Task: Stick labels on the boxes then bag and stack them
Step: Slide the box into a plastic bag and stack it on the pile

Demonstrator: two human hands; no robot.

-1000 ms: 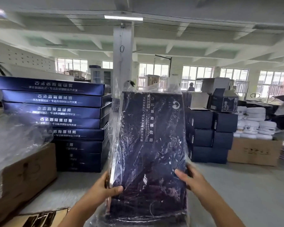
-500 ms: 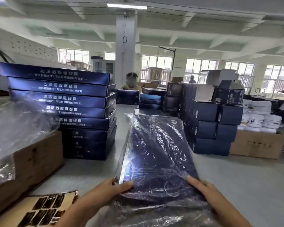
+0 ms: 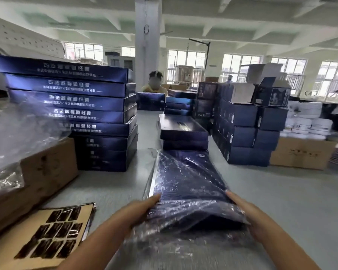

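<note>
Left hand: the left hand (image 3: 142, 206) is laid on the near left part of the bagged box, fingers stretched forward over the plastic and thumb side tucked at the edge, so the box is gripped from the left.
Right hand: the right hand (image 3: 248, 213) is pressed on the near right edge of the same box, fingers extended along the plastic; the box is held between the two hands.
Bagged box: a flat dark blue box (image 3: 185, 184) is seen inside a clear plastic bag (image 3: 176, 242), lying lengthwise on the grey table (image 3: 281, 201), its far end pointed away; loose, crinkled bag is bunched at the near end, under the wrists.
Label sheet: a brown sheet (image 3: 47, 234) carrying dark labels is lain at the near left on the table, beside the left forearm.
Carton: a cardboard carton (image 3: 37, 178) draped with clear plastic is placed at the left edge.
Short stack: two flat blue boxes (image 3: 183, 131) are stacked just beyond the far end of the bagged box.
Tall stack: a high pile of flat blue boxes (image 3: 82, 114) is stood at the left, behind the carton.
Small boxes: cube-like blue boxes (image 3: 248, 133) are piled at the right, well apart from the hands.
Background: a white pillar (image 3: 147, 45) and a seated person (image 3: 154, 84) are seen beyond the table.
</note>
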